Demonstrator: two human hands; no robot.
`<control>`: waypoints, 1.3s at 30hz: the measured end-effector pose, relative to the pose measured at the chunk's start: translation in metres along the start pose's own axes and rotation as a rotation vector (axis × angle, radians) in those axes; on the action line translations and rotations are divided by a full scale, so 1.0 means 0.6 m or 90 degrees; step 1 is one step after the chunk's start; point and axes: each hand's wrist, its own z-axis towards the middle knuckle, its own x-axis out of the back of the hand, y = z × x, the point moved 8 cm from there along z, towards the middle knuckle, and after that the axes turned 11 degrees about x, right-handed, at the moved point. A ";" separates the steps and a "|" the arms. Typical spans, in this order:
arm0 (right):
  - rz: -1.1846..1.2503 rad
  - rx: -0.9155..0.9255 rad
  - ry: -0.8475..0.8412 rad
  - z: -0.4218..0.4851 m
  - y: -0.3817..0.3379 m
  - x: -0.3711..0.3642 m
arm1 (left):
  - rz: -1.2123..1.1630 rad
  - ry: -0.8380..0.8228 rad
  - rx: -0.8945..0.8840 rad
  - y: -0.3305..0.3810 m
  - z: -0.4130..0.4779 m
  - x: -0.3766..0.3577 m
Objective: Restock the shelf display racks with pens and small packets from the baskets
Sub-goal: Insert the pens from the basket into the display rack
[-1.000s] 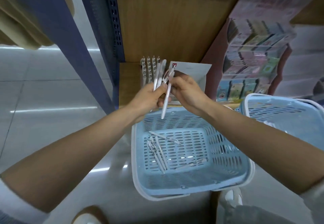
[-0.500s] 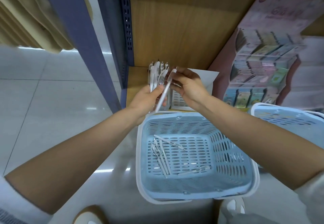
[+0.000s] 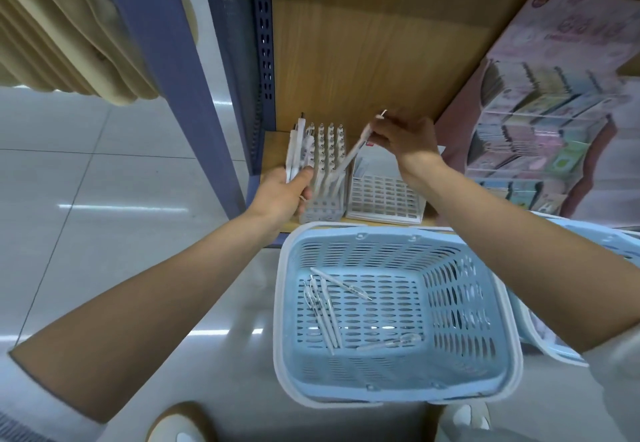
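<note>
Left hand (image 3: 282, 196) grips a bundle of slim white pens (image 3: 297, 151). Right hand (image 3: 407, 140) pinches one pen (image 3: 352, 155), tilted into the gridded plastic rack (image 3: 322, 209).

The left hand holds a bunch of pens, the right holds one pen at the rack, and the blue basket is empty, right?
Not quite: the head view shows the blue basket is not empty; several loose pens lie on its bottom. The left hand does hold a bunch of pens, and the right hand a single pen at the rack.
</note>
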 end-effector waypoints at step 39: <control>-0.366 0.232 -0.232 -0.034 0.085 -0.115 | -0.075 0.002 0.096 -0.037 0.008 0.025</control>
